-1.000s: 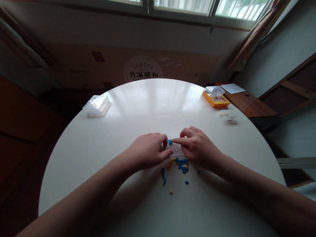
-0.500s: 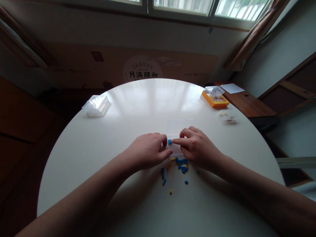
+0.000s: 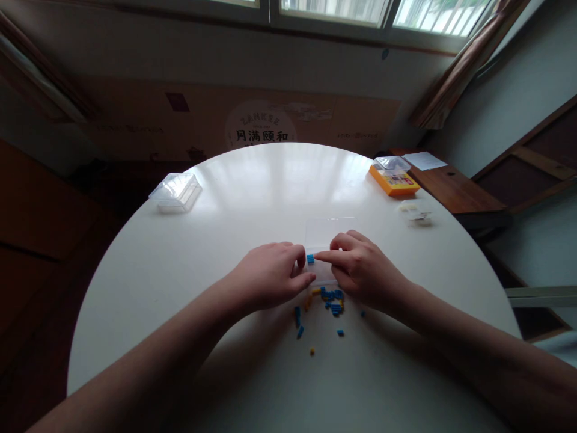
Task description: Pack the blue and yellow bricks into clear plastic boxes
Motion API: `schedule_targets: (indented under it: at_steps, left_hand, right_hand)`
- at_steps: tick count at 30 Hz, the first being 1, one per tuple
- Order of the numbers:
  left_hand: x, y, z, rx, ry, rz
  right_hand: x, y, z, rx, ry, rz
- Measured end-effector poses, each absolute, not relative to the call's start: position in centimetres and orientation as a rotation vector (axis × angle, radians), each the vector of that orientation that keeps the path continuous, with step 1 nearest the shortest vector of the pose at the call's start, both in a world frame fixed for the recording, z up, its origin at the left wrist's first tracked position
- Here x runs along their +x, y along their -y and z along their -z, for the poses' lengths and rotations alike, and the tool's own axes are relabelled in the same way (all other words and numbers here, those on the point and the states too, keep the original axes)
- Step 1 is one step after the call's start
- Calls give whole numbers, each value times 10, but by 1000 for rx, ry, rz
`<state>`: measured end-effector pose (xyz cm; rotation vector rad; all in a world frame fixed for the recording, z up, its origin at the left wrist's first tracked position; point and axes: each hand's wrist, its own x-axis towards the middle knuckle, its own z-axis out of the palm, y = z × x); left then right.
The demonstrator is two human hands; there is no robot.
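Fingers [image 3: 325,257] of right hand [image 3: 363,272] touch blue brick [image 3: 311,259] from right.

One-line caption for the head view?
Left hand and right hand meet at a blue brick at a clear tray.

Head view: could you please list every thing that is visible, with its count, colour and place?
table: one, white, round, under everything.
clear case: one, transparent, flat, just beyond the hands.
blue brick: one, blue, between the fingertips of both hands.
loose bricks: several, blue and yellow, scattered just nearer than the hands.
plastic tub: one, clear, far left of the table.
orange box: one, orange, far right edge.
small clear box: one, transparent, on the orange box.
pale bits: few, whitish, right side.
paper: one, white, on wood beyond the table.
left hand: one, curled, fingertips at the blue brick.
right hand: one, index finger stretched to the blue brick.
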<state>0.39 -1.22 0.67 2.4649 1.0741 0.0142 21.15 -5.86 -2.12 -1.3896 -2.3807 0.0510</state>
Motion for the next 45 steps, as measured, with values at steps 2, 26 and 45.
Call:
schedule_targets:
  at_steps: [2, 26, 45]
  left_hand:
    - [4, 12, -8, 2465, -1077, -1]
    - [-9, 18, -31, 2460, -964, 437]
    - [-6, 22, -27, 2541, -942, 453]
  right_hand:
    - [215, 59, 19, -1343, 2338, -63]
    - [240, 76, -3, -857, 2855, -458]
    - [238, 77, -1, -817, 2910, -395]
